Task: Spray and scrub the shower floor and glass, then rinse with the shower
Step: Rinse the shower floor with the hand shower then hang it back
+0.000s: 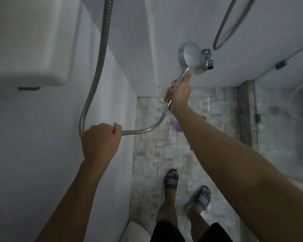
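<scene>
Your right hand [179, 93] grips the shower head [191, 55] and your left hand [101, 138] grips the hose [93, 88], so aim low at the floor [164, 151] and go slow

This is a small home bathroom, seen from inside its shower corner. Plain white walls [191, 23] meet a floor [164, 151] of pale stone mosaic, and a glass panel [283, 137] with dark fittings closes the right side. A handheld shower head [189, 55] on a ribbed metal hose [101, 67], a wall tap [207, 60], a white boxy unit [24, 41] mounted high and bare feet in slide sandals [171, 182] all fit that.
</scene>
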A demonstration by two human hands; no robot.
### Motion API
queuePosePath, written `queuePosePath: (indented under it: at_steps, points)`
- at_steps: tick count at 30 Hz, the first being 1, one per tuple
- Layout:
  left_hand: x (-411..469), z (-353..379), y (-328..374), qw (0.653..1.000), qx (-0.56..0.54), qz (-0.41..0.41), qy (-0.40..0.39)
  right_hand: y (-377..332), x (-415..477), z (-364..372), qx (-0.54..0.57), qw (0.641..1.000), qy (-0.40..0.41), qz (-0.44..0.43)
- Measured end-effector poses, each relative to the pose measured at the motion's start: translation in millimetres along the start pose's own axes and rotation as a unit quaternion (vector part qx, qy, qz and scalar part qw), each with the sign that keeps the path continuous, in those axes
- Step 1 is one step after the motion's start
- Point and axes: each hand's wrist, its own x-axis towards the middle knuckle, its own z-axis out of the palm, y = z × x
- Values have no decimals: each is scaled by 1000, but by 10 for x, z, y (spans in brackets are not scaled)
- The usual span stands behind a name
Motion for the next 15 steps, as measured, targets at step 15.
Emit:
queuePosePath:
  at_steps: [15]
  points:
    - [-530,325,-143,995,48,45,-70,1491,-1116,-865,-39,984,-15,173]
